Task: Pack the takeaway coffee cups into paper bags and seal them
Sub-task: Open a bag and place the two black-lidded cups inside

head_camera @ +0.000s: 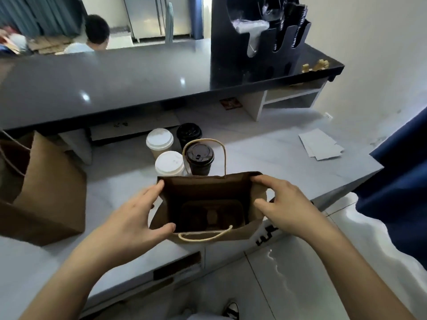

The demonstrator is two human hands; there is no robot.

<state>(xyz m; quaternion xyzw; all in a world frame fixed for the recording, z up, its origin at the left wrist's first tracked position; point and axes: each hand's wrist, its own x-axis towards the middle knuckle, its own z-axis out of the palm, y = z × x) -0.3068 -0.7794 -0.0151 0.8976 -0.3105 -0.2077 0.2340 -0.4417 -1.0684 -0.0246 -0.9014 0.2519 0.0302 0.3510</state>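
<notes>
Now both hands' grips (136,215) (283,204) pinching open paper bag (208,234) rim

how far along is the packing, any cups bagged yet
Early. Done: the bag stands open on the counter, seemingly with a cup holder inside but no cups. In hand: left hand and right hand hold its mouth open. Left: all four cups still stand behind it, unbagged; sealing not started.
</notes>
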